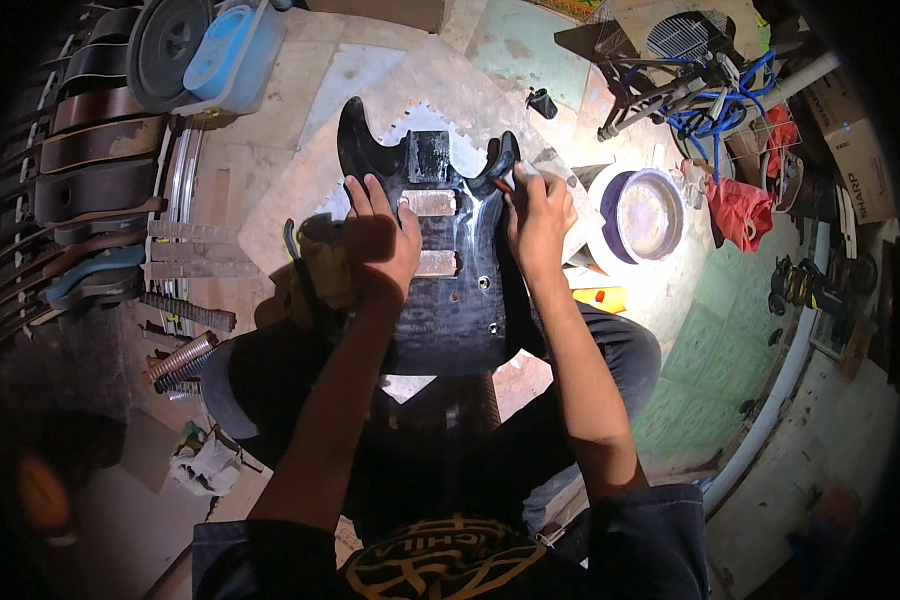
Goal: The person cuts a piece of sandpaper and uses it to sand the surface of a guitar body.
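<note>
A glossy black electric guitar body [430, 335] lies before me, its two horns pointing away and its lower end near my lap. Bare wood shows in its pickup cavities [432, 204]. My left hand [378, 235] rests flat on the left side of the body, fingers stretched toward the left horn. At the right horn, my right hand [542, 215] is closed in a pinch against the edge. A small reddish-brown edge shows at its fingertips, but what it holds is too hidden to name.
A pale board [280, 230] lies under the guitar body. To the right stand a round basin [652, 215] and a red cloth [740, 215]. Blue tubing [710, 120] tangles at the far right. Several guitar bodies [95, 160] line the left; a blue container [232, 60] stands far left.
</note>
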### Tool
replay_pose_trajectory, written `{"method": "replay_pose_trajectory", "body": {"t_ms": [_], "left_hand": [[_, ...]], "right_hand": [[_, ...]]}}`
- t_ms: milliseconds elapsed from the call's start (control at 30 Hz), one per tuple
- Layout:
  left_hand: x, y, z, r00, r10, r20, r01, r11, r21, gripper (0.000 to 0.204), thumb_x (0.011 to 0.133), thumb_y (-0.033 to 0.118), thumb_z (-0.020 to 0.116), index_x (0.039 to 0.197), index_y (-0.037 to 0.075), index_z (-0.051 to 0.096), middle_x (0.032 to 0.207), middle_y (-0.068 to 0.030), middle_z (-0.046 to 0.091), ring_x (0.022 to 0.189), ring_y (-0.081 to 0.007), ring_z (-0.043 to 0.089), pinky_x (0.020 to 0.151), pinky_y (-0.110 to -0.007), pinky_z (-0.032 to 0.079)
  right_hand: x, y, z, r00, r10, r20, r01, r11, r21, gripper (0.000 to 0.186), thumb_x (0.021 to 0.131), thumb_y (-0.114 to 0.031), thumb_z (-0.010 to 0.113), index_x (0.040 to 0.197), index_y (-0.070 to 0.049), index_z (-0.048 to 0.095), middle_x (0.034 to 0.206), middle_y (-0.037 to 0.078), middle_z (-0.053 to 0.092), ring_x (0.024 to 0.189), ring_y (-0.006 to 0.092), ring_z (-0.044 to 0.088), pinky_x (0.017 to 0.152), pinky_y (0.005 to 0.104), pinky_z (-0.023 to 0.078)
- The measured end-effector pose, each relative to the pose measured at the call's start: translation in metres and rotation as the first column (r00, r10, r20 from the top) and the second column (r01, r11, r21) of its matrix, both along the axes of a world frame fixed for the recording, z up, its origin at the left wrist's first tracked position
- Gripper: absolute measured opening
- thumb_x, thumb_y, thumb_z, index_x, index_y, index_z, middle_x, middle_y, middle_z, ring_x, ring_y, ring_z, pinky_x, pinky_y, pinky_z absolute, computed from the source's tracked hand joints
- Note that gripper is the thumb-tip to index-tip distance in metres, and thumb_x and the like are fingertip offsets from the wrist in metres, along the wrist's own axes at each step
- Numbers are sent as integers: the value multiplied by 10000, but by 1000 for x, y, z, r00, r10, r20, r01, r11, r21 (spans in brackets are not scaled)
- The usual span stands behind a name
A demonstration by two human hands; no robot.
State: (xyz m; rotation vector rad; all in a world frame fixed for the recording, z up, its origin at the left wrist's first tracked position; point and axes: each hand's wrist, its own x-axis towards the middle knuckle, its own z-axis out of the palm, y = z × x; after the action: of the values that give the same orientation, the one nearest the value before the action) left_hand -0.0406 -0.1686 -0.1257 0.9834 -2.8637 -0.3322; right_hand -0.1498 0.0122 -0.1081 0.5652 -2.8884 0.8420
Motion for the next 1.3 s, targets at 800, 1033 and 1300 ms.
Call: {"method": "replay_pose_trajectory", "body": {"t_ms": [800, 1033, 1300], "left_hand": [[7, -5, -5, 996, -33, -88, 20, 989, -146, 640, 989, 306, 609, 1524, -4, 442, 1598, -268, 405, 1245, -454, 599, 1053, -489, 490], [5, -1, -1, 999, -1, -54, 1, 1000, 8, 638, 995, 296, 594, 1537, 0, 430, 1623, -265, 369, 1308, -451, 563, 1090, -497, 468], [-1, -3, 5, 988, -15, -153, 20, 999, 33, 648, 944, 283, 647, 1491, -24, 485, 1587, -304, 401, 1254, -483, 596, 1017, -503, 520]], "right_hand": [[8, 0, -12, 998, -44, 50, 43, 999, 31, 378, 917, -178, 747, 1286, -164, 669, 1236, 240, 581, 1154, 447, 551, 971, 539, 409], [-37, -20, -10, 991, -130, -15, 130, 991, -3, 380, 933, -205, 729, 1301, -150, 652, 1202, 256, 568, 1119, 447, 556, 945, 546, 418], [-56, -35, 4, 988, -154, -23, 156, 986, 63, 375, 929, -200, 740, 1292, -150, 657, 1178, 263, 561, 1095, 450, 558, 895, 556, 413]]}}
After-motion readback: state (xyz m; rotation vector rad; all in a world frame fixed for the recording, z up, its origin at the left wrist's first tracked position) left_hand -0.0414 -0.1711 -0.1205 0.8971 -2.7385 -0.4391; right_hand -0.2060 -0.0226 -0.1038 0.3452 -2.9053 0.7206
